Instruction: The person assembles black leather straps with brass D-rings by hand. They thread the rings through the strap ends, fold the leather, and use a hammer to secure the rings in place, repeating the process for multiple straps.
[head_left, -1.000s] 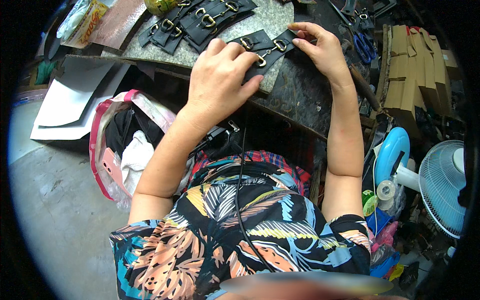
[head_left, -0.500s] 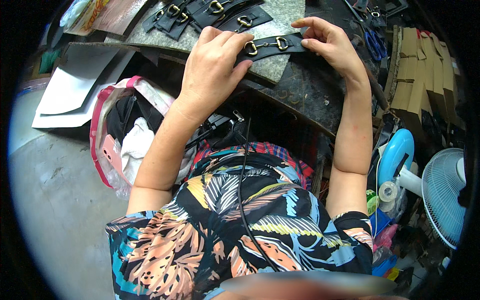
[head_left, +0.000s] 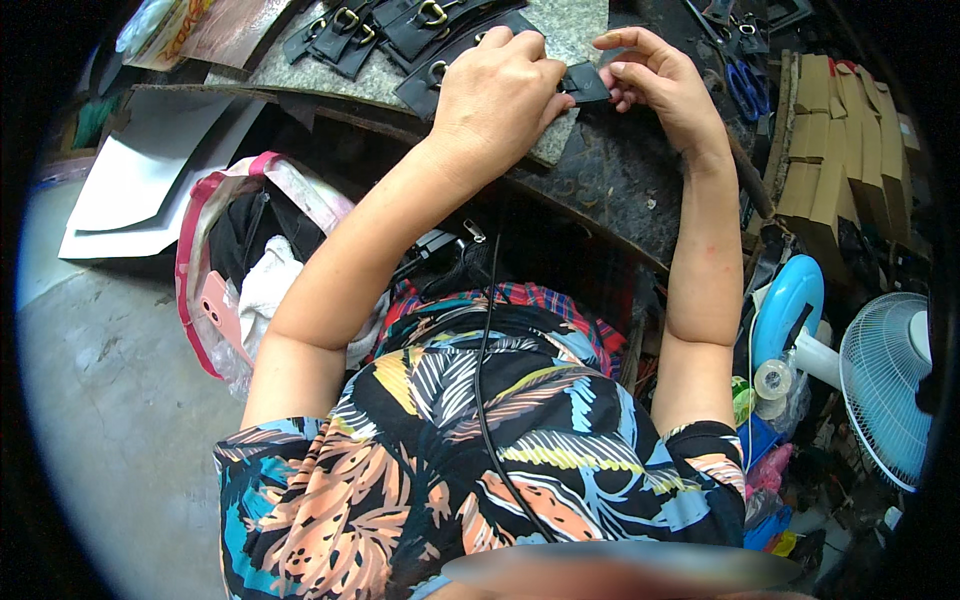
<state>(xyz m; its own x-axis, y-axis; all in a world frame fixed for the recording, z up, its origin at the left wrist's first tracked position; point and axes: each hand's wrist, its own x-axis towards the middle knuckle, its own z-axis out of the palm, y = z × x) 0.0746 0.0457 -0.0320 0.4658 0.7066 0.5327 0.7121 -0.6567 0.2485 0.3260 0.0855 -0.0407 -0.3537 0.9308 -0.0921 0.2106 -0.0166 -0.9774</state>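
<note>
A black leather strap (head_left: 470, 55) with brass buckles is held across the grey stone slab (head_left: 575, 25) on the worktop (head_left: 610, 190). The left hand (head_left: 497, 92) is laid over the strap's middle, fingers curled and pressing it down. The right hand (head_left: 655, 80) pinches the strap's free end (head_left: 583, 83) between thumb and fingertips. Compared with half a second earlier, the left hand has been slid along the strap toward the right hand, so both buckles seen then are now covered; only one buckle ring (head_left: 438, 70) shows beside the left hand. This is judged a folding or fastening of the strap end. Beyond the slab's far edge, roughly four more buckled straps (head_left: 400, 15) are piled. To the slab's right, one pair of blue scissors (head_left: 745, 90), one stack of cardboard pieces (head_left: 830, 140) and two fans (head_left: 885, 385) are seen
</note>
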